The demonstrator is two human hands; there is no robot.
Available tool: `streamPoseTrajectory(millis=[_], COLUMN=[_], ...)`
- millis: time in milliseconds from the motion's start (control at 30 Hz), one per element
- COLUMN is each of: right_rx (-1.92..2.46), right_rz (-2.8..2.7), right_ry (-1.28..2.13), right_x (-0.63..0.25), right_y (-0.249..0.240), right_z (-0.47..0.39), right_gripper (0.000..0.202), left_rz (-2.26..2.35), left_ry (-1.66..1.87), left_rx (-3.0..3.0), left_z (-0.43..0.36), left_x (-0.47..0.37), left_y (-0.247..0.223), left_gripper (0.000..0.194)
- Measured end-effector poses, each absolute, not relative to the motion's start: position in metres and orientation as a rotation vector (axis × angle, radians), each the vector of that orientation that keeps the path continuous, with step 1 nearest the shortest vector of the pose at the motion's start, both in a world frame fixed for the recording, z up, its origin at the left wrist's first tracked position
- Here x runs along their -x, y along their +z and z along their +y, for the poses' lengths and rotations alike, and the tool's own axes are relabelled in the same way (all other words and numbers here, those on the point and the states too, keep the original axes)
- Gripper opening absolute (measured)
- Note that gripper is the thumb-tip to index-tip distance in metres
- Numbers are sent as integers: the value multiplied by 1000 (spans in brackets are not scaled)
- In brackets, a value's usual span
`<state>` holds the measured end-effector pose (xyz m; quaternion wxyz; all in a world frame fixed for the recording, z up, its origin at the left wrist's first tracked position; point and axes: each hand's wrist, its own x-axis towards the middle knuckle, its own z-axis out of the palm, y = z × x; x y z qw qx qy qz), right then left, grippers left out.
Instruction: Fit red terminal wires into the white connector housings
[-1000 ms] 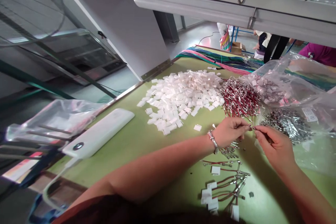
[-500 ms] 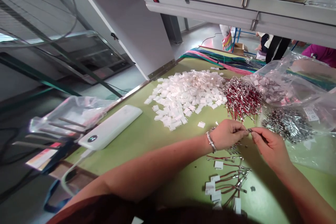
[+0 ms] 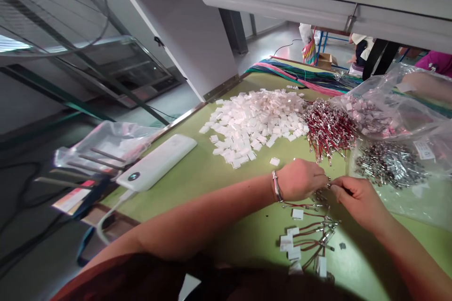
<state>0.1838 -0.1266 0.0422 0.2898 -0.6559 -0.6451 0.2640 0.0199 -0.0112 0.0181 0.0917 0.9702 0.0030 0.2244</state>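
Note:
My left hand [image 3: 302, 179], with a silver bracelet at the wrist, is closed in a pinch above the green table [image 3: 226, 202]. Facing it, my right hand [image 3: 355, 195] pinches too, and the fingertips of both nearly meet over a small dark metallic piece [image 3: 328, 185] too small to make out. Small metal parts lie partly hidden under my left hand. Nearer me are several red wires [image 3: 310, 231] with metal ends and white tags [image 3: 286, 243]. Beyond my hands lie a pile of white pieces [image 3: 261, 113] and a heap of short red wires [image 3: 330, 127] with metal tips.
Clear plastic bags with metal parts [image 3: 390, 164] lie at right. Long coloured wires [image 3: 293, 74] stretch along the back. A white power bank [image 3: 158, 162] with a cable sits at the left edge. A shelf [image 3: 289, 9] hangs overhead; people are partly visible behind.
The view has shifted slightly, so the table contents appear a little lower right at the left side. My left hand has turned a little, and both hands stay pinched close together.

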Motion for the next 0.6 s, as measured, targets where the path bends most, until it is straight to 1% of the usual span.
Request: streamPoseTrajectory(millis=[67, 133, 167, 267, 300, 333, 467, 600], right_rx=[1765, 1786, 1797, 1847, 1874, 1902, 1942, 1841], right_rz=[-1711, -1780, -1831, -1976, -2016, -2055, -2133, -2052], right_ry=[716, 647, 595, 456, 417, 373, 262, 186], right_x=[-179, -178, -178, -180, -181, -182, -187, -202], right_y=[38, 32, 28, 15, 11, 7, -1, -4], right_z=[-124, -121, -120, -115, -114, -114, -112, -108], right_gripper=[28, 26, 25, 24, 25, 25, 25, 24], left_rz=[26, 51, 68, 218, 270, 300, 305, 453], left_ry=[619, 551, 511, 399, 367, 339, 293, 292], left_rx=[-2852, -2803, -2794, -2813, -2814, -2808, -2825, -2893], left_z=[-6, 0, 2, 6, 6, 5, 0, -3], left_x=[-16, -11, -9, -1, 0, 1, -4, -17], left_y=[20, 20, 19, 11, 7, 3, -10, -18], left_gripper=[23, 21, 27, 55, 58, 56, 39, 33])
